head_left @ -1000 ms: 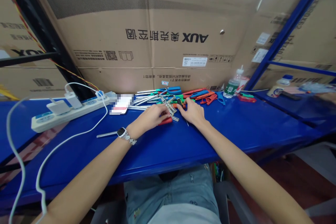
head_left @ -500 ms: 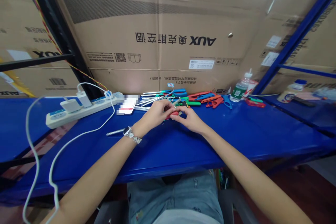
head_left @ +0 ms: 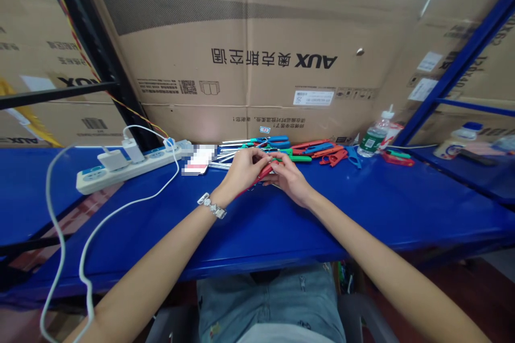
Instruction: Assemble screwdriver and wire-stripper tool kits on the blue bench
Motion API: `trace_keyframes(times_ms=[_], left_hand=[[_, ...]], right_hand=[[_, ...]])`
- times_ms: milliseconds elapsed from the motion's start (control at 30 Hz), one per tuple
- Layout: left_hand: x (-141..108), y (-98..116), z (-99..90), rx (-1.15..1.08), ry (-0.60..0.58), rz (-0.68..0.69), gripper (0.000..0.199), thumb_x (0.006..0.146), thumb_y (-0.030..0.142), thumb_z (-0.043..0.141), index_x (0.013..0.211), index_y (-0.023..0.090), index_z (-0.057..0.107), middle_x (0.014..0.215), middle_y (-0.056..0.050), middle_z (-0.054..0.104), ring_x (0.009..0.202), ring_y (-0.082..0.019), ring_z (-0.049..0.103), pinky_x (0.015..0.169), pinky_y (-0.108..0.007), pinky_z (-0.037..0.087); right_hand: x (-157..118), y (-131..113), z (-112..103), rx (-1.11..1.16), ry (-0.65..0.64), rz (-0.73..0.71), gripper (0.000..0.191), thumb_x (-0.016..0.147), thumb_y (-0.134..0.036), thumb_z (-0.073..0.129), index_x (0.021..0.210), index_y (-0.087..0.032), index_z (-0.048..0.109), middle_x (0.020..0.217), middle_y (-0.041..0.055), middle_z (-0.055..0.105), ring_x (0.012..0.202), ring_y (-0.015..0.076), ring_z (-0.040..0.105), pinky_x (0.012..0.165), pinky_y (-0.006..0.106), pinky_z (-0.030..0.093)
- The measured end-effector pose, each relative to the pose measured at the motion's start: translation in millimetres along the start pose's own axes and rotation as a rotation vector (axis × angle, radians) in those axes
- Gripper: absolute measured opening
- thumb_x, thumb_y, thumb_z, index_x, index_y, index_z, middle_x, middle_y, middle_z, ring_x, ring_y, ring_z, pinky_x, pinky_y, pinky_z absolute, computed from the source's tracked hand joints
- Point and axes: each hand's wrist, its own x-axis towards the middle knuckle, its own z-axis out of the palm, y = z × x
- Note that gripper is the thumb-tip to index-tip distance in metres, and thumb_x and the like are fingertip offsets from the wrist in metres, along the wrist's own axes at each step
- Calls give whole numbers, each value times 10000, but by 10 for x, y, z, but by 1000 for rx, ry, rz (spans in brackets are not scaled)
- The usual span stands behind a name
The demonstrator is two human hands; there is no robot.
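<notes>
Brown cardboard [head_left: 169,59] rose like a wall behind my blue table [head_left: 281,230], its AUX lettering upside down to me. A black upright post [head_left: 96,48] leaned on my left and a blue post [head_left: 462,64] slanted on my right. Pale light sheened the upper right cardboard, while the reddish floor [head_left: 446,300] lay dim beside my grey chair [head_left: 358,313]

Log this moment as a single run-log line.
left hand: fingers on red piece | right hand: fingers on same piece | surface: blue table | further right: green-labelled bottle | far left: white power strip
</notes>
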Motion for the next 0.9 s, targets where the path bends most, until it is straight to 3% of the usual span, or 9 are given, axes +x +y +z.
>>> trace_keyframes(times_ms=[133, 333, 500, 633, 700, 800, 900], left_hand=[[55, -55, -2, 20, 41, -38, 195, 877, 306, 617, 787, 150, 692, 761, -64, 721, 685, -161, 632, 635, -290, 468], [169, -146, -181, -50, 56, -84, 234, 881, 354, 634, 756, 158, 662, 738, -60, 703, 681, -168, 620, 647, -302, 501], [193, -174, -335, -203, 19, -155, 321, 983, 462, 500, 925, 163, 602, 859, -73, 684, 799, -185, 657, 704, -302, 535], [113, -174, -320, 161, 61, 45, 250, 1015, 388, 450, 859, 199, 502, 807, -34, 601, 758, -177, 588, 738, -321, 489], [50, -177, -261, 328, 13, 149, 239, 1035, 353, 402, 848, 213, 455, 813, -35, 575, 765, -189, 565, 765, -343, 469], [-28, -191, -165, 410, -80, 221, 229, 1063, 316, 307, 901, 216, 434, 895, -62, 575, 830, -211, 573, 809, -367, 461], [-59, -223, -105, 477, -91, 264, 209, 1064, 276, 273, 953, 211, 438, 943, -83, 571, 862, -222, 574, 812, -373, 459]], right_hand=[[113, 44, 126, 4, 75, -12, 317, 941, -381, 545, 1217, -317, 402, 961, -13, 675, 779, 182, 725, 693, 350, 580], [400, 58, 276, -23, 126, 5, 231, 999, -342, 435, 1222, -309, 383, 920, -16, 654, 751, 173, 703, 656, 327, 576], [616, 76, 225, -60, 170, -11, 220, 982, -394, 411, 1180, -306, 372, 795, -59, 573, 632, 163, 654, 619, 313, 549], [561, 96, 210, -92, 110, -33, 312, 936, -544, 441, 1128, -308, 369, 720, -86, 543, 435, 135, 531, 470, 270, 449], [480, 101, 222, -97, 58, -21, 327, 928, -555, 439, 1126, -303, 371, 621, -106, 507, 376, 135, 487, 415, 249, 394], [372, 97, 233, -106, 42, 14, 337, 938, -569, 418, 1135, -302, 358, 492, -138, 427, 330, 148, 468, 374, 232, 366], [309, 83, 232, -112, 57, 41, 336, 957, -580, 394, 1146, -305, 348, 502, -138, 454, 324, 154, 508, 359, 236, 401]])
